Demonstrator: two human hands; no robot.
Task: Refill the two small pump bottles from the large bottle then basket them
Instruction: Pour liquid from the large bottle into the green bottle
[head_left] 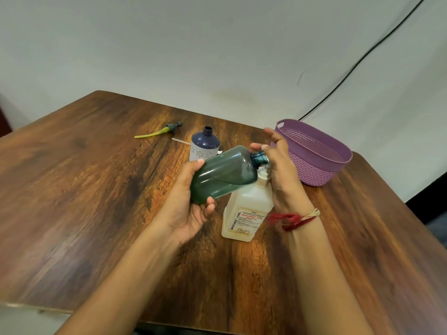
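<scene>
As the left hand [191,204] curls round the green bottle [225,174], the right hand [278,165] pinches its two-o'clock neck, probably for aiming.

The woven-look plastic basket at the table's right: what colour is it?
The woven-look plastic basket is purple all over, shown best in the head view.

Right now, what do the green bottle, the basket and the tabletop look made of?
The green bottle: translucent tinted plastic, glossy; light passes through and highlights show. The basket: purple moulded plastic, matte, with a woven-look pattern and perforated wall. The table: wood grain, semi-gloss; could be veneer or laminate, cannot tell.
</scene>
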